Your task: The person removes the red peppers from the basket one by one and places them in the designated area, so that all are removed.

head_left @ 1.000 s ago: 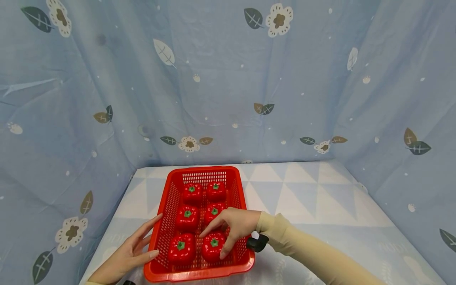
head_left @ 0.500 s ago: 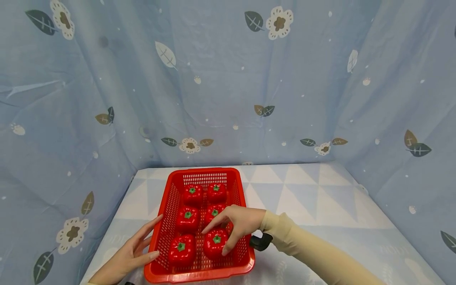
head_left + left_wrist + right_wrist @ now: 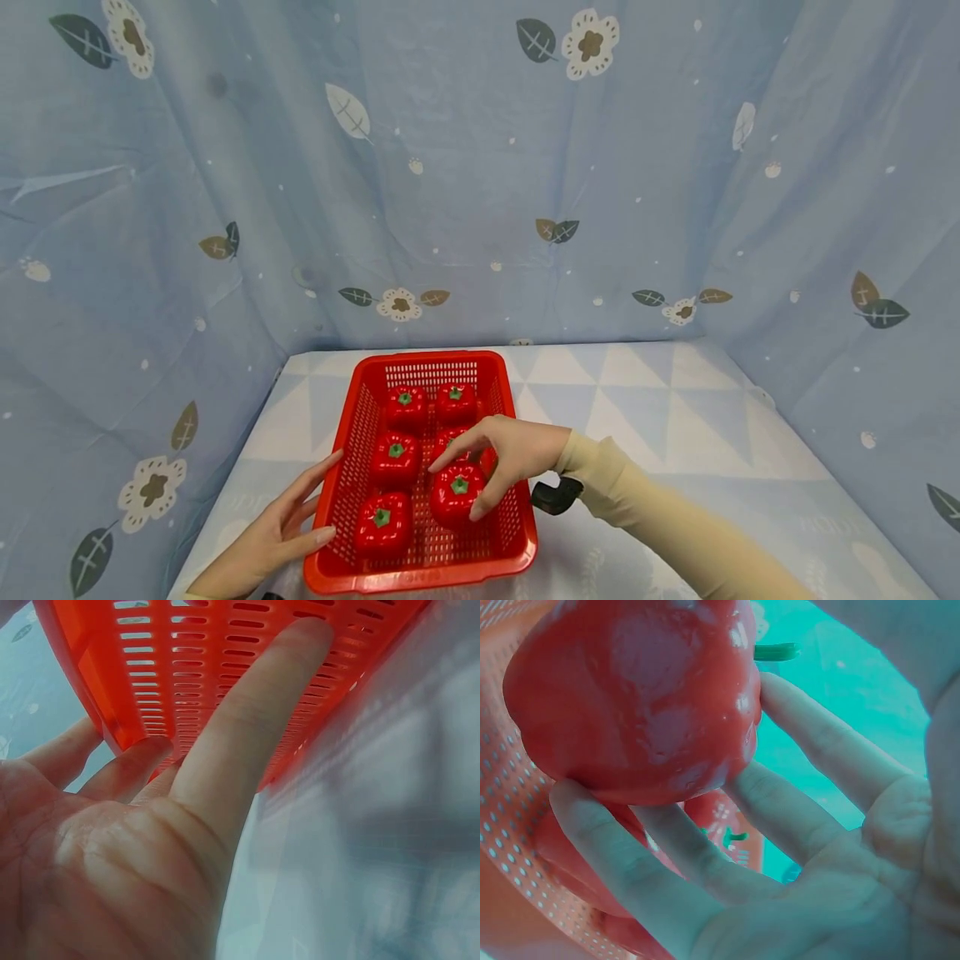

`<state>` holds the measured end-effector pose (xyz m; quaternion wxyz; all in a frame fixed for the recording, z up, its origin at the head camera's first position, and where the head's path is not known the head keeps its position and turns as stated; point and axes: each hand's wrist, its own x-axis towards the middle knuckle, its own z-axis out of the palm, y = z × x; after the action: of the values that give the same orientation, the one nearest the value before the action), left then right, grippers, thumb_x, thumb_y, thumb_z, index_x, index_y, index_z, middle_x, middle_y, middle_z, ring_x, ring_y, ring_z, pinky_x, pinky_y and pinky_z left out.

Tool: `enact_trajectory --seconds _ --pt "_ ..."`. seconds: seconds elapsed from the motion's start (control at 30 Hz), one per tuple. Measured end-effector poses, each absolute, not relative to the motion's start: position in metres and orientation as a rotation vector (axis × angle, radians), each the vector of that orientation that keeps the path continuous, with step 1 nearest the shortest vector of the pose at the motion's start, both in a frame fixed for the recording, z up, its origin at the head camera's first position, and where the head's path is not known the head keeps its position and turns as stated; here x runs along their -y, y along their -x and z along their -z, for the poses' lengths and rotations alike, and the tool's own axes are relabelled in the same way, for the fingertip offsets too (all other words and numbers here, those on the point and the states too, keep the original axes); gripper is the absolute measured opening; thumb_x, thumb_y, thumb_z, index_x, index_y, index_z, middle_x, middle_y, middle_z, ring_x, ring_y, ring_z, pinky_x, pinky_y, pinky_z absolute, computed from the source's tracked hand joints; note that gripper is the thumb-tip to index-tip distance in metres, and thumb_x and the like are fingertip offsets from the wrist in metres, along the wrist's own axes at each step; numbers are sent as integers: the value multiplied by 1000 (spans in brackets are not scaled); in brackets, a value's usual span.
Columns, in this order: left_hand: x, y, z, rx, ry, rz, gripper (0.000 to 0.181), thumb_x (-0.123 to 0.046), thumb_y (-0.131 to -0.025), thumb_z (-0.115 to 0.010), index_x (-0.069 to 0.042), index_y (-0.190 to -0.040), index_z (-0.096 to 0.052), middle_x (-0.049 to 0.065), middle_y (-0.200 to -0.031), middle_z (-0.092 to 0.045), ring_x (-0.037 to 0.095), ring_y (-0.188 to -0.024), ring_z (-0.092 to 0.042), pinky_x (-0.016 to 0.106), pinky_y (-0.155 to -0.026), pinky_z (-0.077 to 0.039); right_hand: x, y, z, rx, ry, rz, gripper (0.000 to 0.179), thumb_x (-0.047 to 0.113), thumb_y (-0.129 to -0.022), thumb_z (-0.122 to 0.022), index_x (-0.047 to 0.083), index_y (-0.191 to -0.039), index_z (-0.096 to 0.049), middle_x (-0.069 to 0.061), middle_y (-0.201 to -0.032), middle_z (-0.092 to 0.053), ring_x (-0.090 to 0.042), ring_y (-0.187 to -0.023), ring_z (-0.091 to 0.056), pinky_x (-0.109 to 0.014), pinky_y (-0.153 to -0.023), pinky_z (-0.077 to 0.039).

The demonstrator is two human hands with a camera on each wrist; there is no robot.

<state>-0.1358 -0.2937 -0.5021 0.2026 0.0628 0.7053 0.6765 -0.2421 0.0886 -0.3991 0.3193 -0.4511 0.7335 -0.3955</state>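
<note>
A red bell pepper [image 3: 456, 497] with a green stem is pinched between the thumb and fingers of my right hand [image 3: 517, 454]. It hangs raised inside the red plastic basket [image 3: 420, 577], at the near right. From the right wrist view, fingers support the pepper [image 3: 637, 697] from one side, and other peppers lie lower down. My left hand [image 3: 273, 525] rests its fingertips on the basket's left side. In the left wrist view its thumb [image 3: 247, 720] lies straight along the slotted wall [image 3: 240, 637].
Several more red peppers sit in two columns in the basket, among them the near-left pepper [image 3: 383, 525]. My right hand partly covers the middle-right pepper [image 3: 448, 442]. A patterned cloth covers the table [image 3: 637, 400], and blue curtains [image 3: 480, 167] enclose it.
My right hand has taken hold of the near-right pepper and lifted it up and slightly away from me. My left hand has stayed at the basket's side.
</note>
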Motion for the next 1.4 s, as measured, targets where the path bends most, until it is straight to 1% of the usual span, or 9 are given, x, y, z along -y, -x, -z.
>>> enact_trajectory --seconds 0.17,0.27,0.43,0.6,0.77,1.0,1.1,1.3,1.4 --pt "293 136 500 -2015 -170 -1877 88 -14 -109 -67 -24 -177 -12 19 -181 -2 59 -159 -20 50 -99 -62 -94 247 388 -1906 1164 1084 62 15 -86 -94 19 -145 -73 -3 -146 -70 -19 -125 -65 -37 -88 -65" --pt "292 136 497 -2035 -151 -1869 89 -15 -108 -69 -24 -177 -13 19 -181 -1 60 -159 -19 49 -99 -62 -98 249 380 -1907 1153 1105 62 15 -87 -92 18 -146 -72 -4 -148 -68 -23 -123 -65 -41 -81 -67" --pt "292 135 496 -2029 -163 -1874 89 -14 -108 -68 -23 -177 -12 20 -181 -1 61 -159 -19 49 -100 -62 -106 255 370 -1943 1152 1113 62 16 -88 -90 17 -147 -71 4 -149 -67 -25 -124 -66 -44 -83 -67" --pt "292 133 497 -2007 -183 -1892 87 -12 -109 -66 -24 -177 -12 19 -181 -2 59 -158 -22 50 -100 -62 -114 261 358 -1987 1177 1123 62 18 -89 -89 17 -148 -70 0 -152 -64 -30 -133 -59 -47 -87 -66" --pt "291 133 498 -2014 -187 -1897 86 -13 -110 -65 -24 -177 -13 19 -181 -3 59 -158 -22 50 -100 -62 -122 269 351 -1987 1183 1173 62 15 -90 -88 18 -149 -69 1 -154 -62 -31 -137 -55 -49 -88 -66" --pt "289 133 499 -2037 -181 -1885 86 -14 -109 -67 -22 -176 -14 19 -181 -4 59 -158 -22 47 -100 -62 -133 285 350 -2080 1129 1209 63 17 -90 -89 22 -150 -69 -1 -154 -61 -29 -136 -56 -46 -92 -65" --pt "290 134 501 -2045 -188 -1878 86 -13 -109 -68 -22 -176 -15 19 -181 -4 60 -158 -22 46 -101 -62 -139 290 350 -2116 1092 1232 65 16 -90 -89 20 -151 -68 -4 -155 -59 -33 -137 -55 -46 -93 -65" --pt "290 135 503 -2049 -164 -1878 88 -14 -108 -69 -24 -176 -16 20 -181 -4 61 -158 -22 47 -100 -62 -150 297 349 -2151 1037 1290 65 12 -89 -88 15 -151 -67 -2 -148 -65 -35 -126 -58 -48 -89 -65" --pt "289 135 503 -2046 -150 -1882 88 -14 -107 -70 -25 -176 -16 20 -181 -4 60 -158 -21 48 -99 -62 -155 300 348 -2144 986 1323 65 10 -89 -88 14 -151 -67 -2 -148 -65 -36 -123 -59 -49 -88 -66"
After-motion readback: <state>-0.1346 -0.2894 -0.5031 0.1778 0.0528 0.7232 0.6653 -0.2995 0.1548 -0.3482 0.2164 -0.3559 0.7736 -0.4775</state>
